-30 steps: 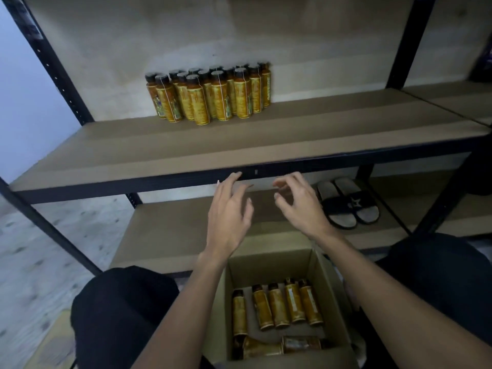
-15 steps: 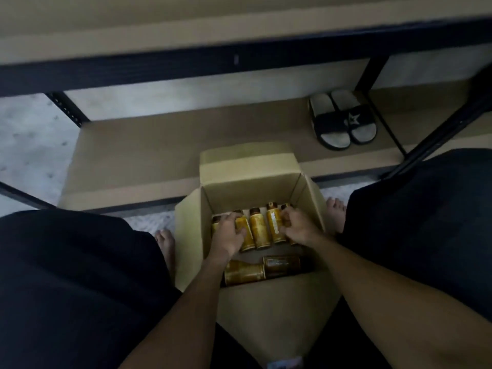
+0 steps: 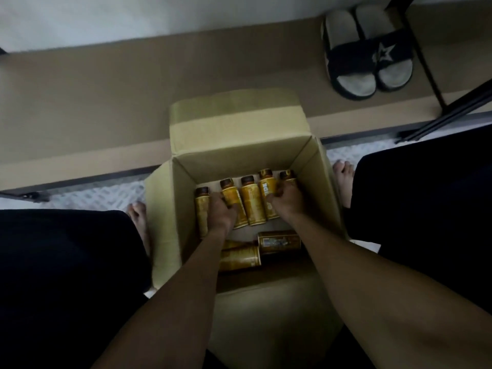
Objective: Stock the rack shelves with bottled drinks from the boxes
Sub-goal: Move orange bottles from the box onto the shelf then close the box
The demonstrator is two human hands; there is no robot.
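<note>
Two hands are closed on bottles inside the cardboard box [image 3: 314,166].

Picking is in hand: the left hand [image 3: 222,213] grip wraps a second-from-left upright bottle [image 3: 229,193], the right hand [image 3: 286,201] grip a right-side bottle [image 3: 266,182]. Lifting clear to the rack shelf [image 3: 106,97] is judged next. Fingertips and two fallen bottles [image 3: 241,258] are partly hidden.

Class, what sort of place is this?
Probably a home storeroom: a low brown board shelf on a black metal rack, black slide sandals on it, and an open cardboard box of gold-labelled bottles.
</note>
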